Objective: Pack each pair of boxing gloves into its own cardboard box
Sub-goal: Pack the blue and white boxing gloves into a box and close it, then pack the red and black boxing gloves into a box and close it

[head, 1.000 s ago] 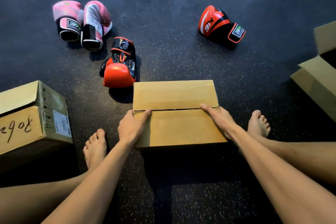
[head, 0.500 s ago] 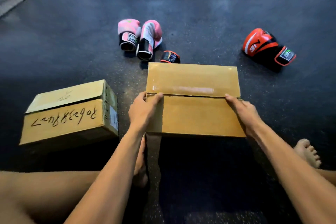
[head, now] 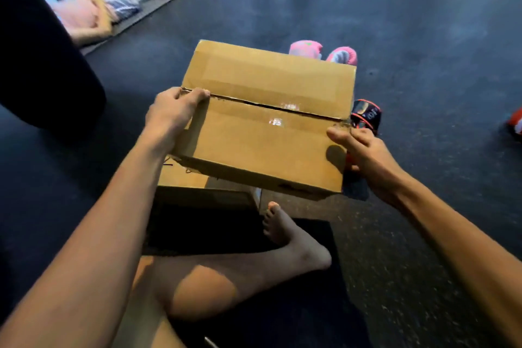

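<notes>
A closed cardboard box [head: 262,121] is held up off the floor, tilted. My left hand [head: 172,113] grips its left end at the flap seam. My right hand [head: 364,152] holds its right end. Under it lies a second cardboard box [head: 183,178], mostly hidden. Two pink boxing gloves [head: 322,51] peek over the held box's far edge. A red and black glove [head: 365,116] shows beside its right end. A bit of another red glove [head: 515,124] sits at the right frame edge.
The floor is dark speckled rubber [head: 423,37]. My bare leg and foot [head: 285,232] lie below the box. A person lies on a grey mat [head: 113,0] at the far left. A large dark shape [head: 42,65] stands at the left.
Both hands have lifted the closed box off the floor and carried it left, over the second box. The view swung left, so the gloves are now mostly hidden behind it.
</notes>
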